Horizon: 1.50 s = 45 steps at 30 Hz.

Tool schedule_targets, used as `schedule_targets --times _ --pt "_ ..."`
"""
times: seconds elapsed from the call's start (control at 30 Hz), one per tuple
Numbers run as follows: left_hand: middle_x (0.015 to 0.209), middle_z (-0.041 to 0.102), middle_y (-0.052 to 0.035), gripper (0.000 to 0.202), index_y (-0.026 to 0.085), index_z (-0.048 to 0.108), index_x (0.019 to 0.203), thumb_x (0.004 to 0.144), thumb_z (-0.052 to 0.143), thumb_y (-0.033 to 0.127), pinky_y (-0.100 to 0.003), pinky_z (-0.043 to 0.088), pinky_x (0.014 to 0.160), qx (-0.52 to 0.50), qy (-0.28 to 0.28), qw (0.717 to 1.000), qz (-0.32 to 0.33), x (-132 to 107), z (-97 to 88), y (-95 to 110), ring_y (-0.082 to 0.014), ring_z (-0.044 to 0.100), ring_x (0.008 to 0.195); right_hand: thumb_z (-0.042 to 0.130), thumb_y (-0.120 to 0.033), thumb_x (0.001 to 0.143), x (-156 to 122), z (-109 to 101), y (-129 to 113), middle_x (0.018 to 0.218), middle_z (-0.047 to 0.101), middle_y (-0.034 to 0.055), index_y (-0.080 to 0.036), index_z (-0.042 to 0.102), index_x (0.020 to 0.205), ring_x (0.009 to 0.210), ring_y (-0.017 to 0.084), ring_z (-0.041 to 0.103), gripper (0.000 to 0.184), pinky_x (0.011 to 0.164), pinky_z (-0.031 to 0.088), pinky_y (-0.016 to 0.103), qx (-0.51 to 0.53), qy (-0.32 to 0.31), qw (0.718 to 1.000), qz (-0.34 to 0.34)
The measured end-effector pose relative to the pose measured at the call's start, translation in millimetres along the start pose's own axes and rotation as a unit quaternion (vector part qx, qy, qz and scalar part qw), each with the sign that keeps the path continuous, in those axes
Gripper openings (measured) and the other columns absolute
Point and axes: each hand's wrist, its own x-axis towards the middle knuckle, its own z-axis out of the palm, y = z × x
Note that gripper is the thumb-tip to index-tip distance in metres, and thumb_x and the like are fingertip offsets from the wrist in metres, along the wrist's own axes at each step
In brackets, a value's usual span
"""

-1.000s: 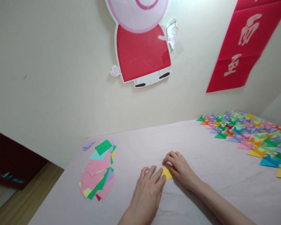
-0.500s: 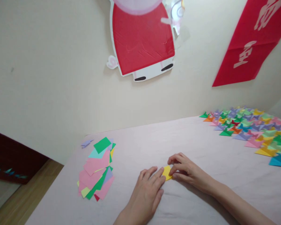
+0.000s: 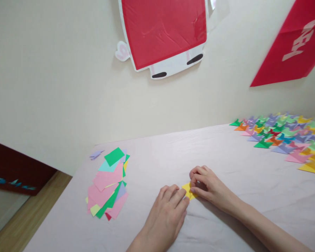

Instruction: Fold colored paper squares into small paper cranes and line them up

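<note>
The left hand (image 3: pixel 165 213) lies flat on the pale pink cloth-covered counter (image 3: pixel 238 168), its fingers (image 3: pixel 178 196) touching a small yellow folded paper piece (image 3: pixel 188 190). The right hand (image 3: pixel 210 185) pinches that piece with curled fingers (image 3: pixel 196 174). Left of the fingers lies a loose pile of flat coloured paper squares (image 3: pixel 109 185). Well to their right are rows of folded coloured paper shapes (image 3: pixel 286 140).

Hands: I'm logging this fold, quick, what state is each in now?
Left hand: open, flat, pressing the yellow paper.
Right hand: fingers curled, pinching the yellow paper.
</note>
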Motion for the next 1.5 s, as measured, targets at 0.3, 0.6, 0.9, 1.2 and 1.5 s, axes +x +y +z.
schedule_targets --times 0.3,0.6,0.9,1.2,1.5 --pt "0.126 0.06 -0.0056 0.019 0.021 0.058 0.113 0.097 0.047 0.016 -0.042 0.038 0.104 0.024 -0.003 1.0 0.002 0 2.3 1 -0.0251 0.047 0.122 0.062 -0.017 0.083 2 3 -3 0.094 0.062 0.0032 -0.023 0.062 0.075 0.09 0.022 0.052 0.01 0.082 0.042 0.039 -0.018 0.008 1.0 0.01" --pt "0.127 0.06 -0.0049 0.038 0.024 0.051 0.131 0.094 0.053 0.016 -0.042 0.037 0.105 0.014 -0.004 1.0 0.006 1 2.5 2 -0.0243 0.047 0.123 0.062 -0.019 0.083 2 3 -5 0.091 0.062 0.0033 -0.023 0.061 0.073 0.089 0.023 0.053 0.011 0.081 0.042 0.039 -0.017 0.014 1.0 0.016" --pt "0.127 0.06 -0.0038 0.033 0.024 0.053 0.125 0.093 0.053 0.014 -0.042 0.036 0.105 -0.008 0.002 1.0 -0.011 1 6.2 2 -0.0242 0.046 0.122 0.06 -0.021 0.085 1 6 -4 0.093 0.062 0.0045 -0.023 0.06 0.073 0.091 0.024 0.052 0.012 0.082 0.042 0.04 -0.025 0.015 0.999 0.018" --pt "0.121 0.061 -0.0043 0.03 0.024 0.056 0.12 0.092 0.054 0.014 -0.042 0.037 0.103 -0.005 0.003 1.0 -0.019 3 4.1 4 -0.0246 0.047 0.12 0.052 -0.013 0.083 -2 3 -5 0.091 0.063 0.0032 -0.024 0.056 0.086 0.09 0.023 0.052 0.012 0.081 0.041 0.038 0.005 0.021 0.999 0.025" --pt "0.123 0.059 -0.0041 0.034 0.024 0.052 0.125 0.092 0.053 0.014 -0.044 0.037 0.102 -0.014 0.002 1.0 -0.023 2 5.5 5 -0.0257 0.046 0.121 0.058 -0.01 0.07 -4 7 -11 0.099 0.062 0.0029 -0.024 0.057 0.09 0.097 0.024 0.051 0.024 0.085 0.04 0.039 -0.047 0.009 0.998 0.041"
